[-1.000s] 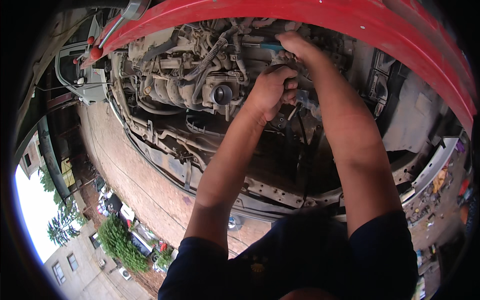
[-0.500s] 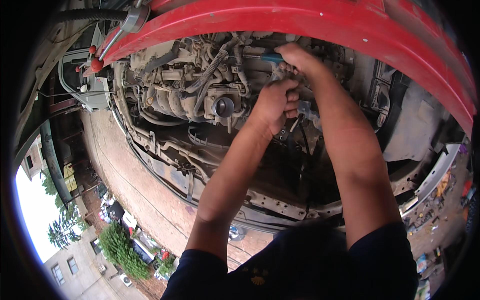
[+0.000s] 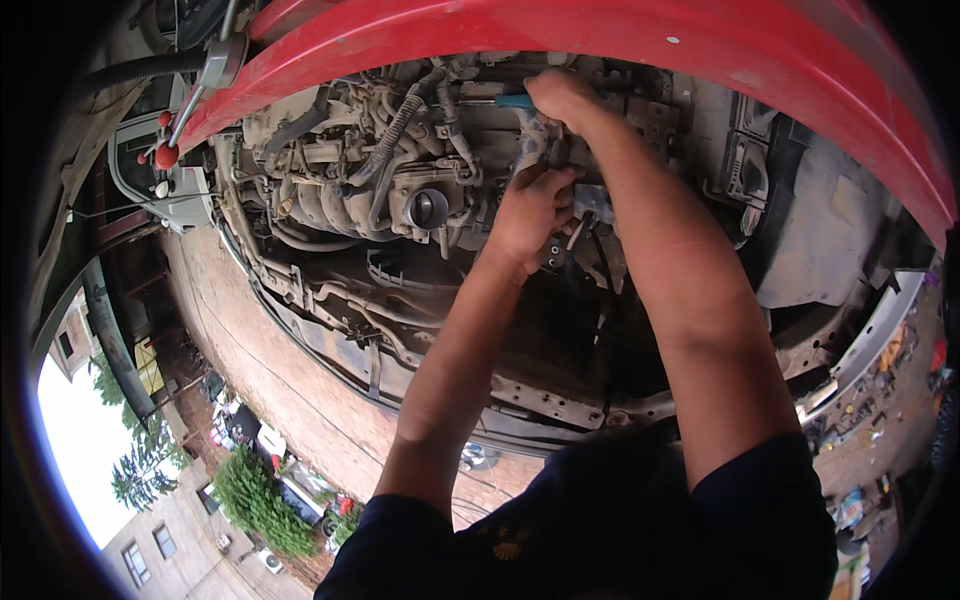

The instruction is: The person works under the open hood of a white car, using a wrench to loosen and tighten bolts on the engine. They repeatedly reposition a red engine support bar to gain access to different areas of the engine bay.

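My right hand (image 3: 562,95) grips a blue-handled tool (image 3: 512,100) far in the engine bay (image 3: 400,190); left hand (image 3: 530,210) clamped on a fitting (image 3: 590,200) below; part looks mounted, job unfinished.

I see the engine bay (image 3: 560,400) carrying everything here, framed by the red body edge (image 3: 600,40). In it sits the dusty engine (image 3: 340,190) with its round throttle opening (image 3: 428,208), hoses (image 3: 400,120) across its top, and a crossmember (image 3: 540,395) beneath.

Left hand (image 3: 530,210), right hand (image 3: 560,97) clenched
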Available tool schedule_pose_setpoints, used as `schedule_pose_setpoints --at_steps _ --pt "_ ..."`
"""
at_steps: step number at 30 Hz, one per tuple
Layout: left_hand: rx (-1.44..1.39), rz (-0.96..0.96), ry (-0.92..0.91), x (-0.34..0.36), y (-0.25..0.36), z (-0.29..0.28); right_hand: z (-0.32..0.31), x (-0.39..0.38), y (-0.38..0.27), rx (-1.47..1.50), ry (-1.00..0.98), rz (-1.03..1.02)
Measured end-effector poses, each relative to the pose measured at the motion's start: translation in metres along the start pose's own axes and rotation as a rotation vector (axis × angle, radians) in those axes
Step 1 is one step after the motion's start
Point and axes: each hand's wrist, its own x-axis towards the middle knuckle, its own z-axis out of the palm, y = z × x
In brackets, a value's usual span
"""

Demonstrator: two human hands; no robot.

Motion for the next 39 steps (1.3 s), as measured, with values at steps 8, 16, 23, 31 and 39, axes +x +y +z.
schedule_pose_setpoints --at_steps 8,16,23,31,39 --pt "0.944 0.849 0.38 0.083 -0.1 -0.058 0.04 -0.079 -0.043 -0.396 0.692 -0.551" --pt "0.326 0.083 0.236 0.018 -0.024 -0.009 0.012 -0.032 -0.015 -0.049 0.293 -0.115" --pt "0.635 0.479 0.172 0.05 -0.064 -0.048 0.034 -0.052 -0.033 -0.205 0.541 -0.331" --pt "0.482 0.237 0.249 0.049 -0.056 -0.014 0.034 -0.024 -0.002 -0.253 0.549 -0.283" --pt "0.411 0.296 0.15 0.04 -0.043 -0.054 0.021 -0.055 -0.032 -0.196 0.413 -0.308"
